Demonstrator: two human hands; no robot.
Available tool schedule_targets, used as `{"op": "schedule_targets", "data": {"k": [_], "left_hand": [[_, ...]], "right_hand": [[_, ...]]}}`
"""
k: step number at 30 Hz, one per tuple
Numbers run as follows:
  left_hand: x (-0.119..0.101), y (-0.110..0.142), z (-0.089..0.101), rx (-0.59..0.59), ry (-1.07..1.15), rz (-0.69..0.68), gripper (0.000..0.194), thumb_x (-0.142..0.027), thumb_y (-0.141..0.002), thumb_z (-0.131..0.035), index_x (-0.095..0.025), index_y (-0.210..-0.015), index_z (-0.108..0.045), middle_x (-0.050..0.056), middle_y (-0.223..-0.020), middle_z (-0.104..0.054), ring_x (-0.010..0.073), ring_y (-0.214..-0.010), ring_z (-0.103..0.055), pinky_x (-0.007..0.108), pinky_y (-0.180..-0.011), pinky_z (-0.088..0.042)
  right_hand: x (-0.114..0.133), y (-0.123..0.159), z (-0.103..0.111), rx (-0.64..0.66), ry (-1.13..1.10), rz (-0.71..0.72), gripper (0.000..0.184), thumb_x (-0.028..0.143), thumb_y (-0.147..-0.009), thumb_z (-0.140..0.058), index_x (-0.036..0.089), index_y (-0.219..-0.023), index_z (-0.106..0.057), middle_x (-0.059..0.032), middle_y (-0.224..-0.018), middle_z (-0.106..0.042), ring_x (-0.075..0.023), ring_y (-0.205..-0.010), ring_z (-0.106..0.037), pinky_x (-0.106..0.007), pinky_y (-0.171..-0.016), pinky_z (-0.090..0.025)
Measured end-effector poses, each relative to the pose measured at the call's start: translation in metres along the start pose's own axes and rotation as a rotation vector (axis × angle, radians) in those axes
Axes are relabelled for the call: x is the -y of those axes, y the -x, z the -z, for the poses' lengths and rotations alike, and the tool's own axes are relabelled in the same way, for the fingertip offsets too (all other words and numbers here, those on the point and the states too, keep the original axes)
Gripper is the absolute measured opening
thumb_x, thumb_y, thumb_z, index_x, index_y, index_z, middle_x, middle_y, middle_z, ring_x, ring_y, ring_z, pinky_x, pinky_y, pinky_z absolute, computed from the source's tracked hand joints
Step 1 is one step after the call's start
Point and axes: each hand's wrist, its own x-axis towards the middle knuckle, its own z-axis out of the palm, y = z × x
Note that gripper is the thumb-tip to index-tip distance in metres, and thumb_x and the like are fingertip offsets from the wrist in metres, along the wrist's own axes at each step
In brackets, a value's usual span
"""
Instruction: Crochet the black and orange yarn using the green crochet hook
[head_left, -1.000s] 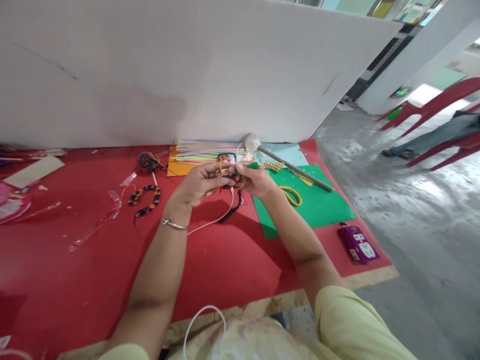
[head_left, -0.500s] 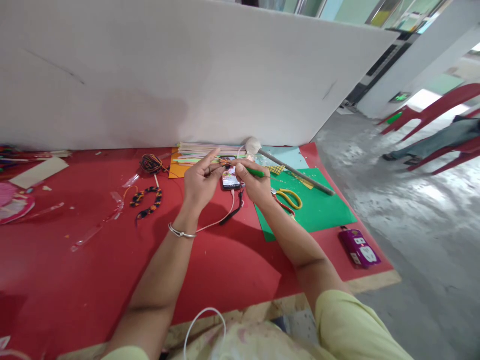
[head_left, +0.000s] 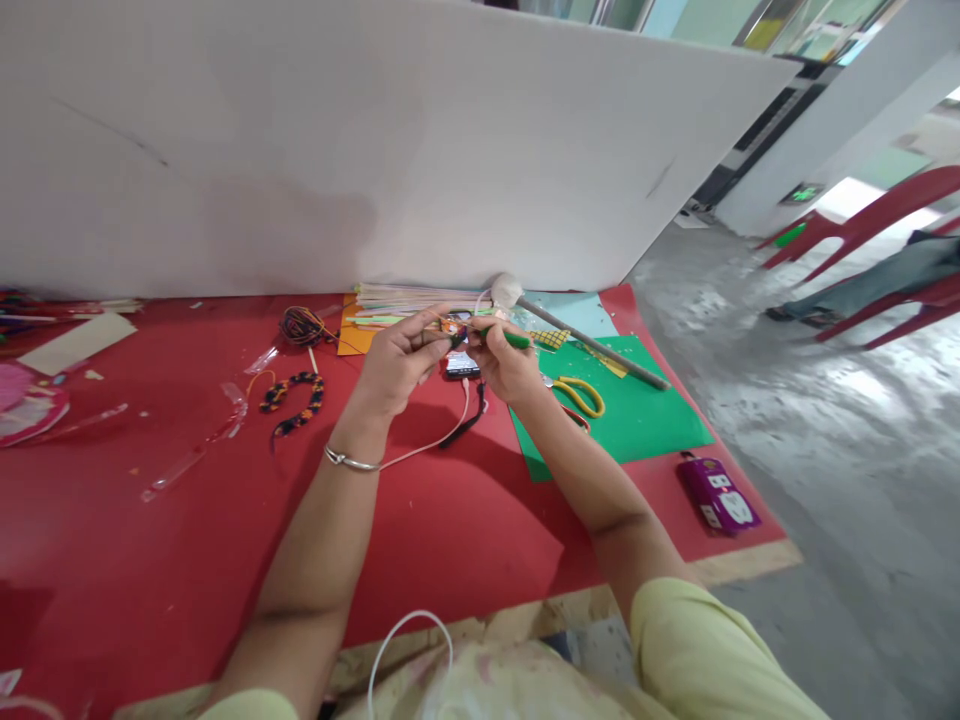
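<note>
Smartphone (head_left: 462,366), one, lying on red table covering (head_left: 457,540). Over it: left hand (head_left: 402,366), pinching a small orange-and-dark yarn piece (head_left: 451,327); right hand (head_left: 508,372), gripping a green-handled tool (head_left: 516,340). Left of phone: yarn ball (head_left: 300,328), black-and-orange strip (head_left: 309,398). Right: yellow-handled scissors (head_left: 589,386).

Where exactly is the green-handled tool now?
At the head view's centre, the green-handled tool is in the right hand, right of the phone.

Forearms (head_left: 334,530), two, bare, extended forward; left hand (head_left: 394,367) and right hand (head_left: 510,368) held close together, fingers (head_left: 429,352) bent and pinched.
</note>
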Motion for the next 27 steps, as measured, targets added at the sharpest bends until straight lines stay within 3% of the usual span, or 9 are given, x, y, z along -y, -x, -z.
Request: {"op": "schedule_targets", "data": {"k": [5, 7, 10, 13, 16, 19, 21, 24, 27], "left_hand": [[0.003, 0.0, 0.001, -0.025, -0.179, -0.063, 0.069, -0.02, -0.078, -0.078, -0.023, -0.147, -0.067, -0.004, -0.068, -0.07, 0.0055, -0.048, -0.041, 0.021, -0.049, -0.033], [0.004, 0.002, -0.002, -0.085, -0.347, -0.128, 0.069, -0.017, -0.08, -0.075, -0.023, -0.148, -0.065, -0.002, -0.074, -0.075, 0.0079, -0.056, -0.05, 0.022, -0.056, -0.041], [0.006, 0.006, -0.012, -0.189, -0.489, -0.206, 0.068, -0.014, -0.084, -0.071, -0.025, -0.15, -0.063, -0.002, -0.077, -0.076, 0.0097, -0.062, -0.054, 0.022, -0.064, -0.046], [0.007, 0.009, -0.024, -0.196, -0.323, -0.187, 0.074, -0.013, -0.084, -0.072, -0.026, -0.155, -0.059, -0.004, -0.071, -0.071, 0.0091, -0.057, -0.048, 0.022, -0.058, -0.043], [0.005, 0.009, -0.029, -0.107, -0.03, -0.054, 0.079, -0.016, -0.08, -0.077, -0.027, -0.156, -0.057, -0.008, -0.061, -0.06, 0.0064, -0.047, -0.036, 0.021, -0.047, -0.031], [-0.002, 0.007, -0.022, -0.006, 0.152, 0.138, 0.083, -0.018, -0.076, -0.08, -0.025, -0.156, -0.057, -0.009, -0.059, -0.056, 0.0039, -0.04, -0.025, 0.021, -0.041, -0.019], [-0.007, 0.006, -0.014, 0.051, 0.156, 0.213, 0.081, -0.019, -0.075, -0.079, -0.023, -0.153, -0.06, -0.006, -0.065, -0.063, 0.0034, -0.04, -0.027, 0.021, -0.041, -0.018], [-0.014, 0.007, -0.006, 0.085, 0.034, 0.145, 0.072, -0.018, -0.075, -0.078, -0.022, -0.146, -0.067, -0.004, -0.067, -0.064, 0.0045, -0.044, -0.034, 0.021, -0.042, -0.022], [-0.019, 0.01, -0.004, 0.099, -0.172, 0.017, 0.063, -0.017, -0.079, -0.075, -0.022, -0.142, -0.071, -0.004, -0.067, -0.061, 0.0069, -0.051, -0.039, 0.021, -0.048, -0.03]], "right_hand": [[0.002, -0.001, 0.003, 0.078, 0.087, 0.048, 0.044, 0.066, -0.079, -0.083, 0.024, -0.091, -0.082, -0.0027, -0.083, -0.073, -0.0147, -0.074, -0.064, -0.029, -0.066, -0.054], [0.006, 0.001, 0.004, 0.116, 0.298, 0.184, 0.035, 0.059, -0.086, -0.08, 0.025, -0.094, -0.084, -0.0049, -0.093, -0.078, -0.0187, -0.085, -0.07, -0.035, -0.081, -0.059], [0.008, 0.007, 0.002, 0.043, 0.544, 0.445, 0.023, 0.047, -0.096, -0.073, 0.03, -0.108, -0.084, -0.007, -0.114, -0.08, -0.0236, -0.11, -0.072, -0.044, -0.105, -0.057], [0.003, 0.012, 0.001, 0.011, 0.639, 0.575, 0.025, 0.047, -0.098, -0.07, 0.033, -0.116, -0.081, -0.0077, -0.128, -0.077, -0.0259, -0.119, -0.071, -0.048, -0.109, -0.055], [0.0, 0.013, 0.001, 0.031, 0.619, 0.597, 0.027, 0.052, -0.096, -0.072, 0.035, -0.114, -0.081, -0.0057, -0.127, -0.078, -0.0271, -0.12, -0.071, -0.05, -0.111, -0.054], [0.002, 0.009, 0.003, 0.031, 0.464, 0.467, 0.028, 0.057, -0.093, -0.073, 0.033, -0.106, -0.083, -0.0049, -0.119, -0.079, -0.0265, -0.118, -0.071, -0.048, -0.112, -0.054], [0.005, 0.005, 0.004, 0.04, 0.304, 0.277, 0.037, 0.064, -0.089, -0.074, 0.029, -0.099, -0.083, -0.0056, -0.113, -0.08, -0.0248, -0.109, -0.073, -0.043, -0.1, -0.059], [0.008, -0.001, 0.01, 0.125, 0.074, 0.036, 0.045, 0.069, -0.081, -0.08, 0.025, -0.089, -0.083, -0.005, -0.098, -0.079, -0.0184, -0.087, -0.071, -0.031, -0.076, -0.059], [0.013, -0.006, 0.018, 0.212, 0.015, -0.032, 0.039, 0.061, -0.08, -0.086, 0.022, -0.085, -0.083, -0.0036, -0.087, -0.077, -0.014, -0.077, -0.068, -0.026, -0.071, -0.056]]}}
